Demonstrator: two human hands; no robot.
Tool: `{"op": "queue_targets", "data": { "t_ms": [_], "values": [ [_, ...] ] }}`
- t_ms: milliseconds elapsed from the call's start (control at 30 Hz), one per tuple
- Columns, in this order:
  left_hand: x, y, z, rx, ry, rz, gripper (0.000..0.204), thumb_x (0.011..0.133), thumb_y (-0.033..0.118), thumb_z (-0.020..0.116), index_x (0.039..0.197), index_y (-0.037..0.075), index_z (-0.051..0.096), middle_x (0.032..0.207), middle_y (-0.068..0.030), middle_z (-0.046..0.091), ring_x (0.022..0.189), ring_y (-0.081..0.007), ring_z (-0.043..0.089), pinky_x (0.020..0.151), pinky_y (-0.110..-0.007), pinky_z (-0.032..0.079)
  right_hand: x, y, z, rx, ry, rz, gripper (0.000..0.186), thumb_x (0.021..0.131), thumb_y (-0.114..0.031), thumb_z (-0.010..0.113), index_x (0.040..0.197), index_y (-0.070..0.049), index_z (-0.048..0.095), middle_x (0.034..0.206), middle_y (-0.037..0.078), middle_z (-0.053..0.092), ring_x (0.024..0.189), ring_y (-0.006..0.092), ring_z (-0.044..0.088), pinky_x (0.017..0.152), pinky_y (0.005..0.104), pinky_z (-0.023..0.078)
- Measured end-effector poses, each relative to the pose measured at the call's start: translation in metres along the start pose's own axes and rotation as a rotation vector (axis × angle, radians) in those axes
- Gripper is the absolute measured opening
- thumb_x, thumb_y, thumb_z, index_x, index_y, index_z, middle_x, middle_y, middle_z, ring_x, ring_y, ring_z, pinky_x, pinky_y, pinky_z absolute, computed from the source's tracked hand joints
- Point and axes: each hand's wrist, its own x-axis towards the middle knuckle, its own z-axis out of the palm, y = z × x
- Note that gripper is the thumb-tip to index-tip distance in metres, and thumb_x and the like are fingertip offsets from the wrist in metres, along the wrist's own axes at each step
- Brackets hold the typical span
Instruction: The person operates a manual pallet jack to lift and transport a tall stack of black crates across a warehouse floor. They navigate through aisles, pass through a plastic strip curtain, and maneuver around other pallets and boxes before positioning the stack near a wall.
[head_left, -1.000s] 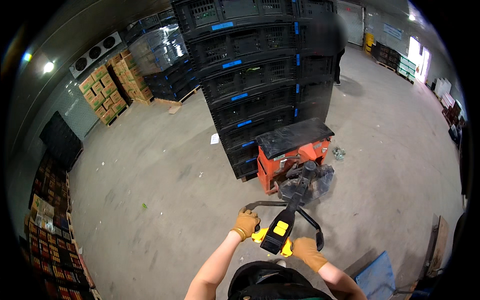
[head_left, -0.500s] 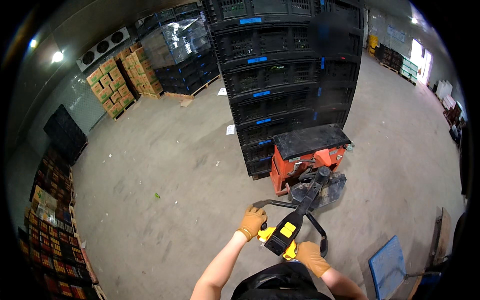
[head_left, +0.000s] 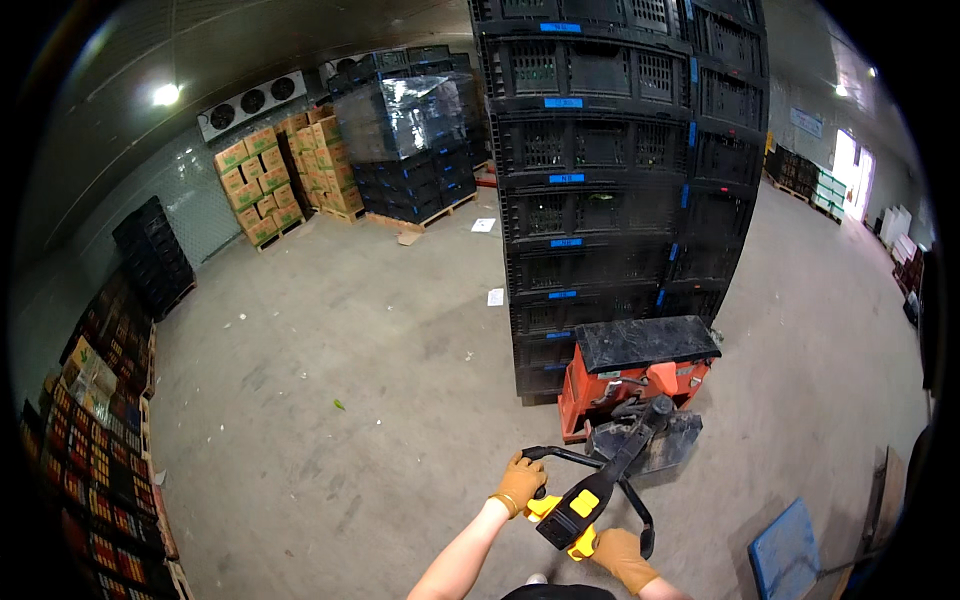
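Observation:
An electric pallet jack [head_left: 640, 374] with a red-orange body and black top cover stands in front of me, its black steering handle [head_left: 570, 515] tilted toward me. Yellow controls sit on the handle's head. My left hand [head_left: 521, 483], in a tan work glove, is closed round the left grip. On the right side of the handle head, beside the yellow control, my gloved right hand [head_left: 622, 560] is closed too; its fingertips are partly hidden. Directly behind the jack rises a tall stack of black plastic crates [head_left: 600, 215] with small blue labels, reaching past the top of the view.
Stacked cartons [head_left: 262, 185] and wrapped dark crates [head_left: 405, 150] stand on pallets at the far left. Filled crates [head_left: 100, 490] line the left wall. A blue platform cart [head_left: 785, 550] is at the lower right. Paper sheets [head_left: 483, 225] lie on the concrete floor [head_left: 350, 330].
The crate stack, pallet jack and background have shifted right and lower in the view. Both hands keep their places on the handle.

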Motion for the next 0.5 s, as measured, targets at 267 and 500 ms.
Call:
{"op": "queue_targets", "data": {
  "t_ms": [267, 500],
  "values": [
    [-0.004, -0.034, 0.002, -0.086, 0.131, -0.149, 0.01, 0.076, 0.012, 0.056, 0.084, 0.012, 0.062, 0.116, -0.0071, 0.055, 0.115, -0.0287, 0.047, 0.105, -0.047, 0.031, 0.035, -0.028, -0.016, 0.007, -0.072, -0.066, 0.046, 0.076, -0.049, 0.06, 0.092, -0.008, 0.07, 0.09, 0.016, 0.068, 0.088, 0.0327, 0.065, 0.076, 0.0418, 0.051],
    [-0.046, -0.053, 0.0, -0.14, 0.063, -0.375, 0.047, 0.073, 0.011, 0.066, 0.117, 0.016, 0.053, 0.143, -0.0127, 0.036, 0.134, -0.0368, 0.029, 0.105, -0.045, 0.034, 0.031, -0.065, -0.014, 0.076, -0.055, -0.152, 0.052, 0.076, -0.055, 0.06, 0.088, -0.006, 0.071, 0.09, 0.018, 0.068, 0.087, 0.034, 0.065, 0.074, 0.0441, 0.051]
  ]
}}
